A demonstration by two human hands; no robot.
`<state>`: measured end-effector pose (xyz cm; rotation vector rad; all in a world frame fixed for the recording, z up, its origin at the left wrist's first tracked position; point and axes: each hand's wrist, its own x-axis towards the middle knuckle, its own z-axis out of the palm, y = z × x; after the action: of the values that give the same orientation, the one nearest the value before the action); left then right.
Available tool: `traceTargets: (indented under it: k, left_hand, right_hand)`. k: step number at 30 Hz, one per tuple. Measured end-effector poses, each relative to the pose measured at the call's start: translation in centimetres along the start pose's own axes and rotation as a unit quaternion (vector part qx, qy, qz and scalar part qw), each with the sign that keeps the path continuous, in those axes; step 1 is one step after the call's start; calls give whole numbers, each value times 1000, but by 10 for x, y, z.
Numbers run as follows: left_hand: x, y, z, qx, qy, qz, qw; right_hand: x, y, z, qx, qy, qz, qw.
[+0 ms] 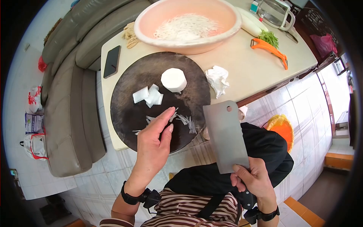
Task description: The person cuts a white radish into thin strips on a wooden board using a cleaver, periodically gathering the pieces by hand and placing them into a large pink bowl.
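Note:
My right hand (254,176) grips a cleaver (226,136), its broad blade pointing up and away, held off the right side of the round chopping board (126,94). My left hand (154,138) is stretched out over the near part of the board, fingers straight and thumb apart, with nothing seen in it. Around its fingertips lie thin white radish shreds (185,122), partly hidden by the hand. Beyond them are a few flat radish slices (141,95) and a thick, cut radish chunk (174,80).
A pink basin (189,45) of white shreds stands behind the board. Whole white radishes (247,23), an orange peeler (270,51) and a glass pitcher (271,13) are at back right. Crumpled tissue (217,80) and a phone (112,61) flank the board. An orange-lined bin (281,130) stands on the floor.

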<state>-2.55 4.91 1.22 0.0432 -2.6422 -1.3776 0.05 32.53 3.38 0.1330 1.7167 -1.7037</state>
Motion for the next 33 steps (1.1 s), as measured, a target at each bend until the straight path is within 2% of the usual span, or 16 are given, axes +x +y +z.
traceTargets:
  k: [4, 10, 15, 28, 31, 33]
  left_hand:
    - [-1, 7, 1, -32, -26, -52, 998]
    - [5, 1, -4, 23, 7, -27, 999]
    - [9, 0, 4, 149, -12, 46, 988]
    - [8, 3, 5, 86, -51, 7, 995]
    - [7, 4, 6, 48, -45, -16, 998]
    - [7, 4, 5, 86, -9, -14, 996]
  right_hand:
    - [3, 2, 4, 13, -15, 12, 1000]
    - [4, 13, 9, 30, -24, 17, 999]
    - [8, 17, 22, 57, -16, 15, 998]
    - [16, 20, 32, 84, -26, 15, 996]
    - [16, 18, 34, 95, -22, 18, 995]
    - [16, 19, 35, 98, -23, 18, 995]
